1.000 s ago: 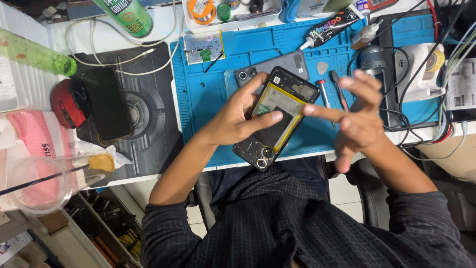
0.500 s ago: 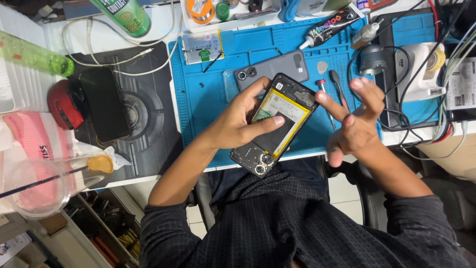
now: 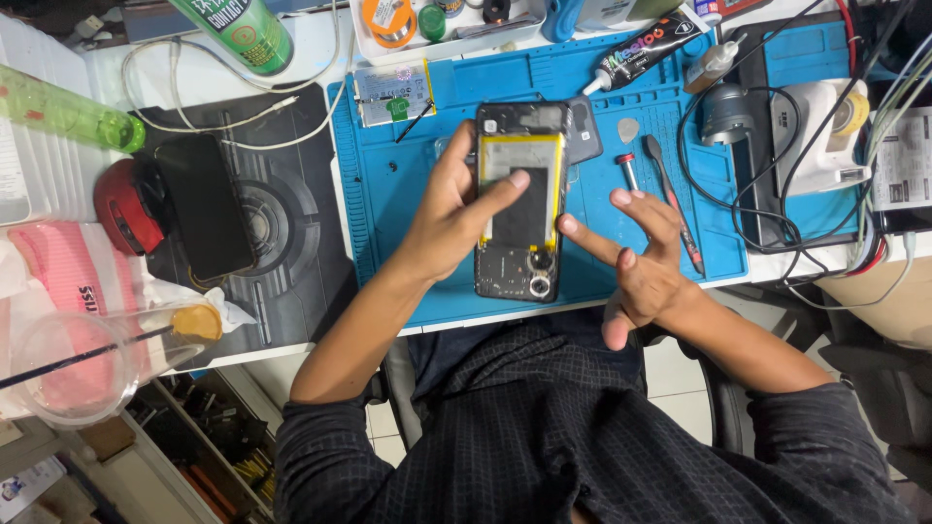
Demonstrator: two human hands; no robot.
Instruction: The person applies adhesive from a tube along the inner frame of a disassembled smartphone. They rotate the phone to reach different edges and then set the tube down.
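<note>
Gripping one opened phone [image 3: 519, 204] mid-frame, left hand [image 3: 451, 209] w/ thumb on battery; right hand [image 3: 641, 267] fingers spread, index touching phone's right edge; blue mat [image 3: 388, 194] bare at left.

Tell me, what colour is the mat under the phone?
Blue work mat, seen from the head camera.

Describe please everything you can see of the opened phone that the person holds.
The opened phone is a dark slab with its back cover off, held lengthwise above the blue mat. A black battery framed in yellow fills its middle; round camera rings sit at the near end. The left hand grips its left side, thumb across the battery; the right hand touches its right edge with a fingertip.
</note>
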